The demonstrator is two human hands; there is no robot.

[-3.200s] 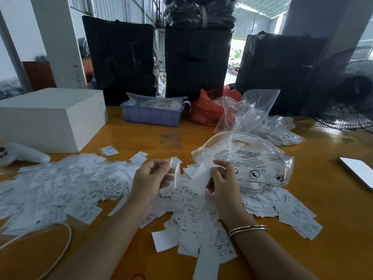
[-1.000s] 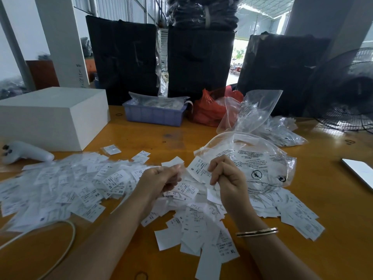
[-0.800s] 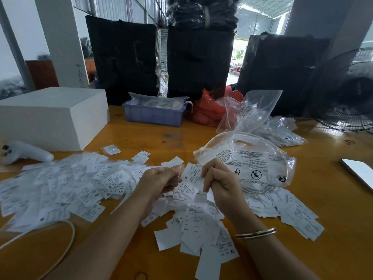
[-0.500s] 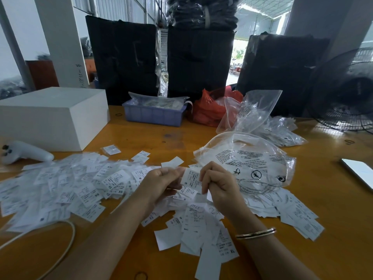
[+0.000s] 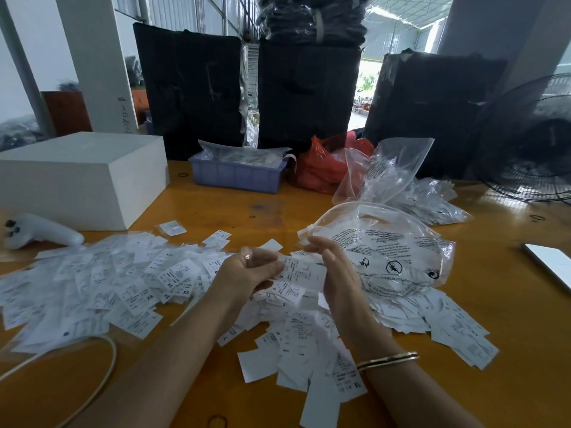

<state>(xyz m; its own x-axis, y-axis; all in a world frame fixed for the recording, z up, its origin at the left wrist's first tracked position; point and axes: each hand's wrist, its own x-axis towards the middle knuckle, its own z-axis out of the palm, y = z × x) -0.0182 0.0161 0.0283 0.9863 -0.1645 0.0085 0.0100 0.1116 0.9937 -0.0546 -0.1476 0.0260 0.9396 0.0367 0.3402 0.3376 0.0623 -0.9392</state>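
The left hand (image 5: 247,271) pinched one label (image 5: 301,270) above the near middle of the table (image 5: 247,208), and the right hand (image 5: 335,273) stood loose-fingered just beside it. A slack pinch could drop it among the wrong sizes. Two heaps of labels (image 5: 108,279), too many to count, lay beside one clear bag (image 5: 401,251).

Thin gold bangle (image 5: 387,360) rings the right hand's (image 5: 340,273) wrist.

The label's (image 5: 301,270) print is too small to read. Its right end hides behind the right hand (image 5: 336,273), whose thumb is unseen. The left hand's (image 5: 247,271) fingertips (image 5: 247,252) are blurred. The right edge cuts off the phone (image 5: 553,264) and fan (image 5: 531,143).
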